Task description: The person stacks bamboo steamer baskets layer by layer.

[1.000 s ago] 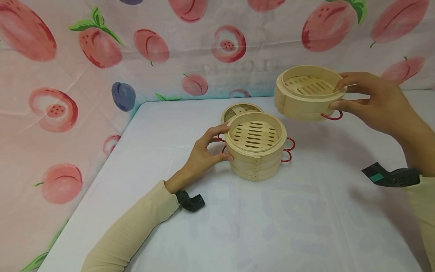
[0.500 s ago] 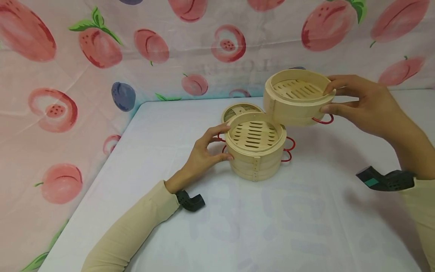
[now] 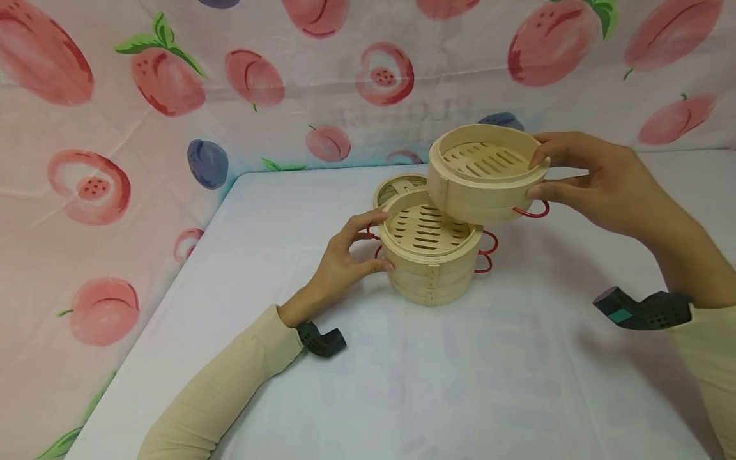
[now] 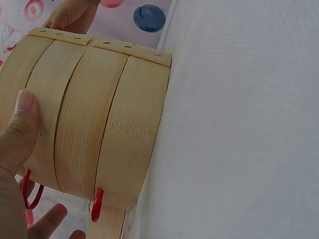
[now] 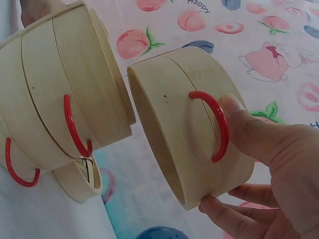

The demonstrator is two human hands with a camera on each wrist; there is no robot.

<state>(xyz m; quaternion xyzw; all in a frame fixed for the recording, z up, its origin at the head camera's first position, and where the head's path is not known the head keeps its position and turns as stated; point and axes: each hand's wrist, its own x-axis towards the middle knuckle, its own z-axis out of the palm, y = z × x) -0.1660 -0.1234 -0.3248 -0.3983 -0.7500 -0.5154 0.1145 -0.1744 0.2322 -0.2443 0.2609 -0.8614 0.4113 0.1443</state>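
Two stacked bamboo steamer baskets (image 3: pixel 431 275) with slatted floors and red side handles stand on the table. My left hand (image 3: pixel 351 252) grips the left side of this stack, thumb in front and fingers by the handles. In my right hand (image 3: pixel 592 176) a third steamer basket (image 3: pixel 480 195) is pinched by its right rim, thumb low on the wall. That basket is held in the air, slightly tilted, above the stack's back right. In the right wrist view, a gap shows between the held basket (image 5: pixel 184 124) and the stack (image 5: pixel 55 89).
Behind the stack lies a woven bamboo lid (image 3: pixel 397 185), partly hidden by the baskets. A white cloth covers the table (image 3: pixel 460 383). A fruit-printed curtain (image 3: pixel 322 83) hangs along the back and left edges.
My right hand has carried its steamer basket left and slightly down, so it now overlaps the stack in the head view. The left hand and the stack have stayed put.
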